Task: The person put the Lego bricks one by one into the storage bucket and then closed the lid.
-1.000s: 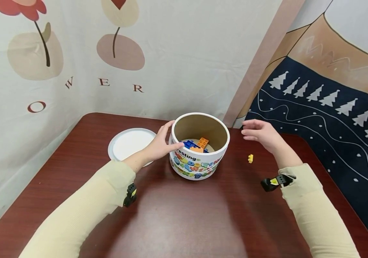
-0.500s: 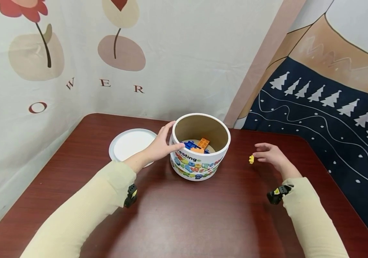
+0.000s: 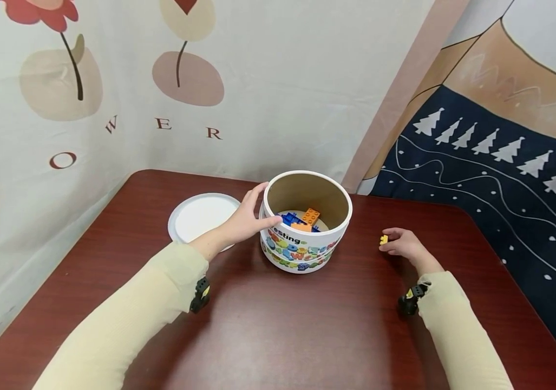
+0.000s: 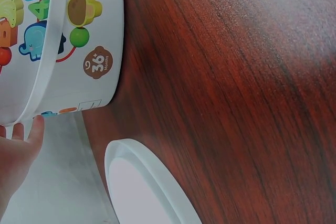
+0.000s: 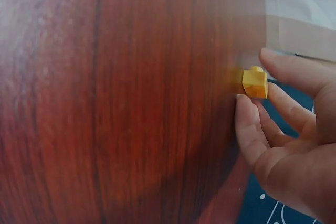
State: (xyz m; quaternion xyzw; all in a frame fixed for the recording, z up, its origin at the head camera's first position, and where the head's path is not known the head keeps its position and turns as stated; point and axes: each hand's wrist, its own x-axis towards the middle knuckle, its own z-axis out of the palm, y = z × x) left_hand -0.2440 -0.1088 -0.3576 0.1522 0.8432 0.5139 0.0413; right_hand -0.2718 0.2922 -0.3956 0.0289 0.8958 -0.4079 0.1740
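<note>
A white round bucket (image 3: 302,246) with colourful printed letters and animals stands open on the table. Inside it lie orange building bricks (image 3: 311,216) and blue building bricks (image 3: 291,219). My left hand (image 3: 246,221) rests against the bucket's left side, thumb and fingers spread along the rim; in the left wrist view only fingertips (image 4: 37,127) show at the rim. My right hand (image 3: 404,246) is down at the table, right of the bucket. Its thumb and fingers stand on either side of a small yellow building brick (image 5: 255,83), with a slight gap showing below the thumb.
The white round lid (image 3: 200,216) lies left of the bucket, partly behind the left forearm. The brown wooden table (image 3: 302,330) ends at a white printed cloth (image 3: 278,97) behind and a dark blue cloth (image 3: 502,179) with white trees at right.
My right hand has come down from above the table and moved in to the yellow brick, its fingers drawing closer round it. My left hand stays at the bucket; the view has shifted slightly.
</note>
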